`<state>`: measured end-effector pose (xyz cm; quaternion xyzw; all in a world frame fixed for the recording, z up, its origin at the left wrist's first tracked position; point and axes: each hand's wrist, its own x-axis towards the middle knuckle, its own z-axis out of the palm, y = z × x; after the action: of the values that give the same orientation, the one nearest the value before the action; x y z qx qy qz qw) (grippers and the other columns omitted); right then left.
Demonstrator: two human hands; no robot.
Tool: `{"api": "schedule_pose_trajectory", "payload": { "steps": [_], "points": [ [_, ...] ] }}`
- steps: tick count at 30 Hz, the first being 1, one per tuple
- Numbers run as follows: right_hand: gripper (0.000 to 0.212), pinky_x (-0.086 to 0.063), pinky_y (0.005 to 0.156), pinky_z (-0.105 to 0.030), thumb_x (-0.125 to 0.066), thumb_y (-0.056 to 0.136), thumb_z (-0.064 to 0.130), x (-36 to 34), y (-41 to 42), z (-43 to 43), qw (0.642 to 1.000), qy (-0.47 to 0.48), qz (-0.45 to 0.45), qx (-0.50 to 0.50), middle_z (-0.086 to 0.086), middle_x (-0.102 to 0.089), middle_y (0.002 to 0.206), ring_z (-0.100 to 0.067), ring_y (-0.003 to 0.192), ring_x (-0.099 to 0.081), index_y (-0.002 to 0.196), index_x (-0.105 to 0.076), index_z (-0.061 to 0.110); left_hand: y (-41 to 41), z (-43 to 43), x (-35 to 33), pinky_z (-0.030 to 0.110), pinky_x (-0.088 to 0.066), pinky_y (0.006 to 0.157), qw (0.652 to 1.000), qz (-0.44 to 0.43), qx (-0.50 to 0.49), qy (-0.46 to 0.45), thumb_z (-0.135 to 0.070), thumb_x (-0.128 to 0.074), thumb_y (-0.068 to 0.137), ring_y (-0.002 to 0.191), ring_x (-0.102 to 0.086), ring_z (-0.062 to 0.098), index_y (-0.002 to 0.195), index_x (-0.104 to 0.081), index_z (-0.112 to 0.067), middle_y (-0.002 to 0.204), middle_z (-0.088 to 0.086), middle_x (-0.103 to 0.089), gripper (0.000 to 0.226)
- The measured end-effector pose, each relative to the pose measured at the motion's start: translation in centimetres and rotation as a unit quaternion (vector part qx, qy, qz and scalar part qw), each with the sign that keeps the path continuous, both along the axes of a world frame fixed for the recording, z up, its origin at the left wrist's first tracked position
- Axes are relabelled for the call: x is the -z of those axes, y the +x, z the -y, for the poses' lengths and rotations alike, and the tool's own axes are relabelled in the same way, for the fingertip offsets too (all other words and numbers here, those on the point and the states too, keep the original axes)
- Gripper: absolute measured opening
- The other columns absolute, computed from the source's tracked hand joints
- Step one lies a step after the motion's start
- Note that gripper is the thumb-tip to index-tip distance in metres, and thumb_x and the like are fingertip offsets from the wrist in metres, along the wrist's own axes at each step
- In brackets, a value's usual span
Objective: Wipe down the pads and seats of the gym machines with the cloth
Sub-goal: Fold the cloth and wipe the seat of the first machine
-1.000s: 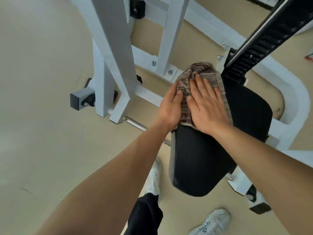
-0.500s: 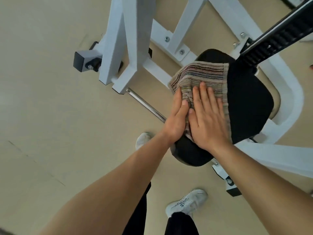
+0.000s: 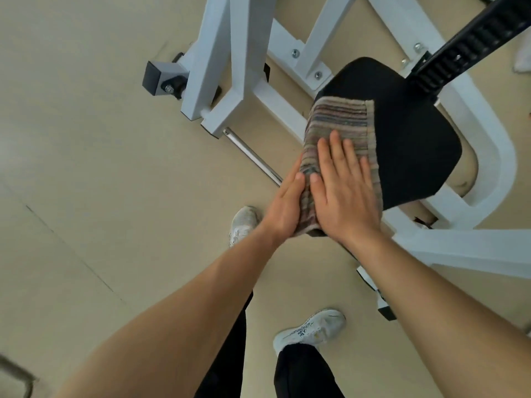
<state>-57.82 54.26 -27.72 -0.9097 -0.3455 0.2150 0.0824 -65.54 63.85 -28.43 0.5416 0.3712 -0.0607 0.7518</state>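
A striped brownish cloth (image 3: 340,124) lies along the left part of the black padded seat (image 3: 408,139) of a white gym machine. My right hand (image 3: 343,185) lies flat on the cloth with fingers spread, pressing it onto the seat near its front edge. At the cloth's left edge my left hand (image 3: 286,206) presses flat against it, where the cloth drapes over the seat's side. The seat's near end is hidden under both hands.
The white machine frame (image 3: 230,76) stands to the left and behind the seat, with a chrome bar (image 3: 253,156) near the floor. A black toothed rail (image 3: 471,38) rises at the upper right. My feet in white shoes (image 3: 310,330) stand on the beige floor.
Both hands have slid the cloth from the far end of the seat toward me, to its near edge. More of the cloth now lies spread ahead of my fingers.
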Motion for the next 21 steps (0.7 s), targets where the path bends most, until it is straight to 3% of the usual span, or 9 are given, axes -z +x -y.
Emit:
{"api": "schedule_pose_trajectory", "payload": {
  "steps": [1, 4, 5, 8, 10, 12, 17, 19, 21],
  "points": [
    [0.061, -0.008, 0.126, -0.046, -0.014, 0.104, 0.045, -0.3, -1.4, 0.9, 1.000, 0.010, 0.014, -0.012, -0.002, -0.004, 0.169, -0.020, 0.156, -0.002, 0.161, -0.006, 0.021, -1.4, 1.1, -0.4, 0.014, -0.031, 0.113, 1.000, -0.009, -0.012, 0.021, -0.023, -0.029, 0.109, 0.130, -0.043, -0.014, 0.153, -0.033, -0.014, 0.145, -0.014, -0.047, 0.046],
    [0.059, -0.011, 0.126, -0.045, -0.022, 0.107, 0.041, 0.2, -4.4, 4.6, 0.995, 0.042, 0.061, -0.069, -0.005, -0.010, 0.168, -0.023, 0.156, -0.008, 0.160, -0.014, 0.017, -4.8, 4.7, -0.2, 0.040, -0.020, 0.124, 0.992, -0.004, -0.027, 0.120, -0.042, -0.032, 0.103, 0.149, -0.024, 0.003, 0.158, -0.019, -0.022, 0.162, -0.008, -0.027, 0.060],
    [0.059, -0.013, 0.125, -0.045, -0.025, 0.107, 0.041, 0.7, -4.5, 6.1, 0.991, 0.053, 0.084, -0.095, -0.007, -0.013, 0.168, -0.024, 0.155, -0.011, 0.160, -0.017, 0.016, -5.2, 5.7, 0.0, 0.040, -0.019, 0.124, 0.986, -0.007, -0.018, 0.164, -0.041, -0.032, 0.103, 0.151, -0.019, 0.006, 0.159, -0.013, -0.022, 0.164, -0.005, -0.021, 0.062],
    [0.061, -0.022, 0.123, -0.047, -0.040, 0.106, 0.041, 2.8, -3.3, 8.9, 0.967, 0.086, 0.161, -0.178, -0.014, -0.027, 0.163, -0.030, 0.152, -0.024, 0.157, -0.024, 0.011, -5.8, 7.0, 0.0, 0.018, -0.019, 0.120, 0.960, -0.021, 0.008, 0.279, -0.037, -0.031, 0.105, 0.152, -0.017, 0.008, 0.159, -0.004, -0.021, 0.166, 0.000, -0.014, 0.062],
    [0.061, -0.032, 0.118, -0.049, -0.050, 0.104, 0.040, 3.8, -3.1, 8.2, 0.957, 0.120, 0.202, -0.172, -0.018, -0.038, 0.157, -0.034, 0.146, -0.036, 0.152, -0.033, 0.007, -5.8, 5.9, 0.1, 0.026, -0.023, 0.121, 0.951, -0.017, 0.012, 0.308, -0.037, -0.032, 0.106, 0.151, -0.022, 0.012, 0.158, -0.009, -0.020, 0.165, 0.002, -0.020, 0.060],
    [0.057, -0.038, 0.114, -0.050, -0.050, 0.103, 0.040, 4.0, -4.3, 5.5, 0.955, 0.144, 0.233, -0.118, -0.018, -0.045, 0.153, -0.035, 0.142, -0.043, 0.147, -0.044, 0.005, -4.9, 3.6, 0.8, 0.037, -0.027, 0.121, 0.959, -0.013, 0.018, 0.284, -0.037, -0.030, 0.105, 0.149, -0.029, 0.015, 0.156, -0.022, -0.015, 0.161, 0.003, -0.032, 0.056],
    [0.043, -0.044, 0.109, -0.043, -0.044, 0.105, 0.028, 3.9, -7.2, -1.1, 0.948, 0.165, 0.266, 0.057, -0.006, -0.054, 0.149, -0.022, 0.138, -0.050, 0.144, -0.053, 0.013, -0.1, -1.7, -0.1, 0.032, -0.037, 0.116, 0.992, -0.071, 0.005, 0.101, -0.031, -0.035, 0.108, 0.133, -0.052, 0.013, 0.139, -0.056, -0.008, 0.138, 0.004, -0.060, 0.044],
    [0.040, -0.046, 0.107, -0.043, -0.048, 0.103, 0.025, 4.1, -7.0, -0.3, 0.936, 0.201, 0.284, 0.048, -0.007, -0.057, 0.146, -0.023, 0.135, -0.054, 0.141, -0.057, 0.012, -0.4, -0.5, -0.8, 0.030, -0.037, 0.114, 0.993, -0.073, 0.006, 0.095, -0.035, -0.032, 0.108, 0.135, -0.050, 0.013, 0.143, -0.051, -0.009, 0.143, 0.004, -0.057, 0.048],
    [0.040, -0.048, 0.106, -0.044, -0.057, 0.099, 0.022, 4.8, -6.6, 2.4, 0.918, 0.240, 0.316, 0.007, -0.009, -0.059, 0.142, -0.026, 0.132, -0.057, 0.138, -0.059, 0.011, -2.1, 1.8, -1.0, 0.030, -0.032, 0.119, 0.993, -0.007, 0.019, 0.117, -0.034, -0.027, 0.108, 0.140, -0.043, 0.009, 0.151, -0.038, -0.017, 0.151, 0.000, -0.048, 0.047]
  ]
}}
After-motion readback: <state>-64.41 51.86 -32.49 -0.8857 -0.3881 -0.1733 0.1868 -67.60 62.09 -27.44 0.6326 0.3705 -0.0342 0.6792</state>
